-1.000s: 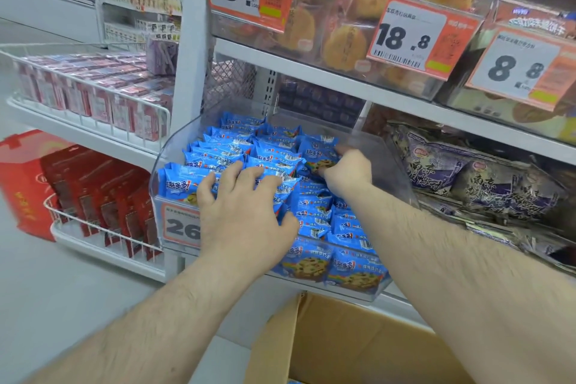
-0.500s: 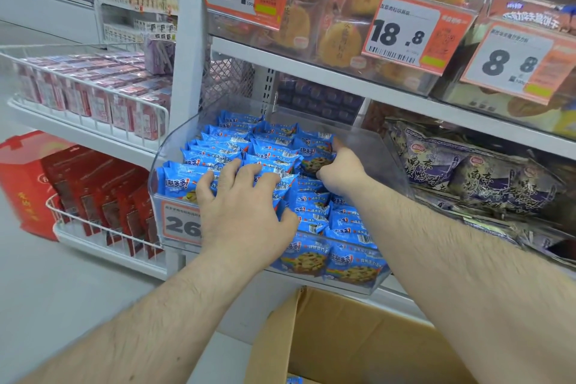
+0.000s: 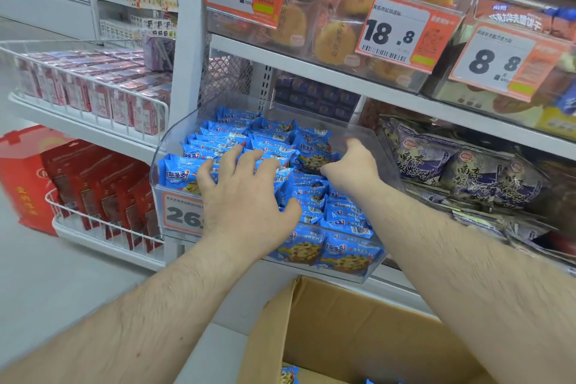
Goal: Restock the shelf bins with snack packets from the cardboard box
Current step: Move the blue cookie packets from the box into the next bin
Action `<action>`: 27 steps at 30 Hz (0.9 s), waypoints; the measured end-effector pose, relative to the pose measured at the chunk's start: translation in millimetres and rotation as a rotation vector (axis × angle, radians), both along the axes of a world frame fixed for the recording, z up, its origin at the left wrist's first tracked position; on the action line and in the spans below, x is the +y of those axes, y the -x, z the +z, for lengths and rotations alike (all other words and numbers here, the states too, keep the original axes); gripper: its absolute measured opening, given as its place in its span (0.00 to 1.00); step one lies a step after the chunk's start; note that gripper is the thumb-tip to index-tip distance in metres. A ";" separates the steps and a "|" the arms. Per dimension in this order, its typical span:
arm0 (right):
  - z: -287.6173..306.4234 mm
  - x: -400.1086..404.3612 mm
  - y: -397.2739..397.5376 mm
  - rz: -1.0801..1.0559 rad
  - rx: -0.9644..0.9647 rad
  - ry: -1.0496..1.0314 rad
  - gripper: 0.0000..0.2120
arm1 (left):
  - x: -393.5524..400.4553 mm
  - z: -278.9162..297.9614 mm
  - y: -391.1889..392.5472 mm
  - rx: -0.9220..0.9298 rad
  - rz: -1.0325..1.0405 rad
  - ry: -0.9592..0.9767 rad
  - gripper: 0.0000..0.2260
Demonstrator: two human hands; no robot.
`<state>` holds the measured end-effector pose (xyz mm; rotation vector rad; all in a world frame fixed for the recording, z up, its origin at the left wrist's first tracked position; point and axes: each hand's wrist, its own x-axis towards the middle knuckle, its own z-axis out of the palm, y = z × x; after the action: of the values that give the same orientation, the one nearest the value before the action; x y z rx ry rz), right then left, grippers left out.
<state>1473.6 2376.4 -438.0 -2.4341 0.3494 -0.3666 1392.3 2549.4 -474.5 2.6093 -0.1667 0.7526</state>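
Observation:
A clear plastic shelf bin (image 3: 371,134) holds several rows of blue cookie snack packets (image 3: 237,131). My left hand (image 3: 246,196) lies flat on the front rows with its fingers spread, pressing the packets down. My right hand (image 3: 353,165) reaches into the right side of the bin, its fingers curled round one blue packet (image 3: 313,159) that stands upright there; the fingertips are hidden behind the hand. The open cardboard box (image 3: 349,321) sits below the bin, with a blue packet (image 3: 290,376) showing inside at the bottom edge.
A price tag (image 3: 180,215) hangs on the bin's front. Purple-wrapped snacks (image 3: 467,171) fill the bin to the right. Above is a shelf of yellow cakes (image 3: 333,37) with price cards. Wire baskets of pink packs (image 3: 93,87) and red packs (image 3: 103,190) stand to the left, over grey floor.
My right hand has shifted slightly towards the back right of the bin with the packet. My left hand has stayed pressed on the front rows.

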 end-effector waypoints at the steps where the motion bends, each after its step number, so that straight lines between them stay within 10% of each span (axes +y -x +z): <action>1: 1.7 0.4 9.9 0.021 -0.056 0.013 0.27 | -1.8 1.2 2.0 -0.039 -0.026 0.007 0.27; 7: -4.1 5.0 85.7 0.110 -0.514 0.215 0.04 | -15.4 7.8 22.0 -0.236 -0.297 0.100 0.17; 12: -57.9 -6.6 159.1 0.319 -0.783 0.287 0.05 | -22.3 -5.8 39.9 0.101 -0.729 -0.010 0.07; 22: -283.8 -61.7 177.7 0.284 0.397 0.284 0.02 | -52.3 -65.0 43.0 0.746 -0.775 -0.339 0.10; 27: -371.2 -49.1 155.5 0.378 0.736 0.268 0.18 | -65.6 -78.5 33.1 0.836 -0.761 -0.307 0.08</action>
<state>1318.1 2327.3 -809.2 -2.7490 0.1369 0.7056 1359.2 2483.8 -553.0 2.5638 -0.9824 -0.6526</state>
